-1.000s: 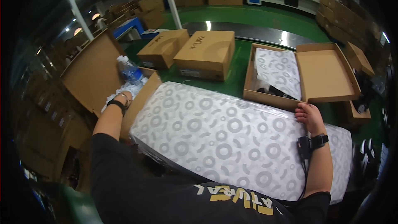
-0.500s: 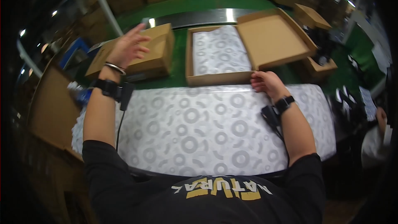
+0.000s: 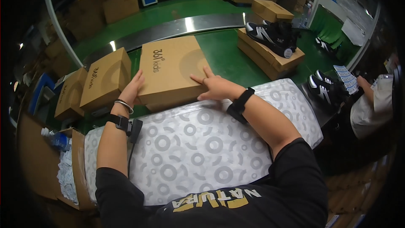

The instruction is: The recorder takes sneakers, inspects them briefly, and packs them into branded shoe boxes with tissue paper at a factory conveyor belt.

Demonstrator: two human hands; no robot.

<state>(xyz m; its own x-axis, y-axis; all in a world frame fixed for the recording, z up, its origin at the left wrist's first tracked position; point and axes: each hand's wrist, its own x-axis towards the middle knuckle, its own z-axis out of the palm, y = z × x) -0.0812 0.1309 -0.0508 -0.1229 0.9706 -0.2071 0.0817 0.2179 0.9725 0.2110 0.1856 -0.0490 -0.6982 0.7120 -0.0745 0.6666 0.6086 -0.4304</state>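
Observation:
A closed brown cardboard shoebox (image 3: 171, 61) sits beyond the near stack of paper, its lid down. My left hand (image 3: 134, 86) lies along its left side with the fingers close together. At the near right corner, my right hand (image 3: 217, 86) has its fingers spread over the lid and its thumb low by the near side. Between them the hands hold the box. Right below my hands lies a wide stack of white wrapping paper (image 3: 185, 143) with grey rings and arcs. What is inside the box is hidden.
Two more closed shoeboxes (image 3: 105, 80) stand to the left on the green surface. Black shoes (image 3: 270, 38) rest on a brown box (image 3: 265, 59) at the right. An open carton (image 3: 78, 164) of white slips is at lower left. Another person's hand (image 3: 366, 88) holds a label sheet (image 3: 346, 79).
The shoebox, open with patterned paper showing, now has its lid closed. My left hand came down from above the left boxes to its side. My view has swung to the right.

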